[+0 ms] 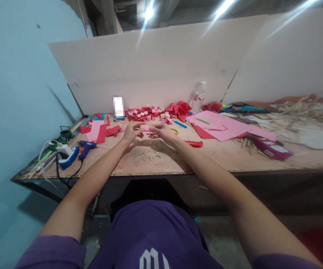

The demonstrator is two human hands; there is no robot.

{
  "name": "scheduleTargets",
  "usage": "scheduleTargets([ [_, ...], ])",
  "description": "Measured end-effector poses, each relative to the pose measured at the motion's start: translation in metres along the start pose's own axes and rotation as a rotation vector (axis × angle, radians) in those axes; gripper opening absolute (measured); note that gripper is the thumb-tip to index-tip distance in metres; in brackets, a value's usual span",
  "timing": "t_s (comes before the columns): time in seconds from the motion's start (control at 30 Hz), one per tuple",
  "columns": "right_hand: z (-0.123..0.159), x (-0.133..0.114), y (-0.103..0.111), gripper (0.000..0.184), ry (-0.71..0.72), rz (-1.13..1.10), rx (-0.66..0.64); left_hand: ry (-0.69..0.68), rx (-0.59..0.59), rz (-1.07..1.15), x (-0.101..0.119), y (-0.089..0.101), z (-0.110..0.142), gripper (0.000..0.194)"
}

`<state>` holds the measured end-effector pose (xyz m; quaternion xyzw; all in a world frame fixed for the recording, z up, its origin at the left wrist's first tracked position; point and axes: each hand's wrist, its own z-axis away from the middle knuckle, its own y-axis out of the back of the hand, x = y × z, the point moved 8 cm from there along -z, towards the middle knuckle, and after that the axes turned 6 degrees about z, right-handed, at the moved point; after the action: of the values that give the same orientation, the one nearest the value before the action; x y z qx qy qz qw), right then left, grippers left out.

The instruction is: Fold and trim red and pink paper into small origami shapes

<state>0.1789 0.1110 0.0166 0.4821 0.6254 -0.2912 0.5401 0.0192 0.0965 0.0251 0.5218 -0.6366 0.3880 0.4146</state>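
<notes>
Between both hands, just above the worktable (147, 164), is a small piece of pink paper (147, 129). My left hand (132, 132) pinches its left end, while the fingers of my right hand (160, 132) close on its right end. Fingers cover part of the paper, so its exact folds cannot be made out. Behind the hands lies a heap of small red and pink paper cubes (147, 112). Close to the right hand are a yellow scissor handle (175, 131) and a blue pen (180, 124).
A blue glue gun (86, 148) and a power strip (68, 157) with cords lie at the left. Pink paper sheets (220, 125), a red-handled tool (194, 144) and a purple box (272, 147) are at the right. A plastic bottle (198, 97) and a phone (118, 107) stand behind.
</notes>
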Motion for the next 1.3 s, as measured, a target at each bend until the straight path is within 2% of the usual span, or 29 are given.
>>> scheduleTargets([
  [0.17, 0.004, -0.007, 0.000, 0.030, 0.022, 0.023, 0.010, 0.048, -0.015, 0.017, -0.004, -0.002, 0.002, 0.022],
  [0.47, 0.008, -0.011, 0.002, 0.028, -0.006, -0.002, 0.061, 0.059, -0.024, 0.054, -0.003, -0.007, 0.005, 0.038],
  [0.67, 0.011, -0.016, -0.004, 0.029, 0.030, 0.026, -0.002, 0.157, 0.014, 0.090, -0.009, -0.011, 0.007, 0.018],
  [0.93, 0.016, -0.023, -0.007, 0.027, 0.018, 0.055, 0.012, 0.082, 0.018, 0.056, -0.002, -0.010, 0.004, 0.020],
  [1.13, 0.012, -0.021, -0.003, 0.028, 0.029, 0.017, 0.080, 0.054, -0.017, 0.042, 0.001, -0.011, 0.004, 0.028],
  [1.3, 0.009, -0.020, -0.003, 0.028, 0.016, 0.011, 0.098, 0.068, -0.007, 0.039, -0.006, -0.005, 0.000, 0.021],
])
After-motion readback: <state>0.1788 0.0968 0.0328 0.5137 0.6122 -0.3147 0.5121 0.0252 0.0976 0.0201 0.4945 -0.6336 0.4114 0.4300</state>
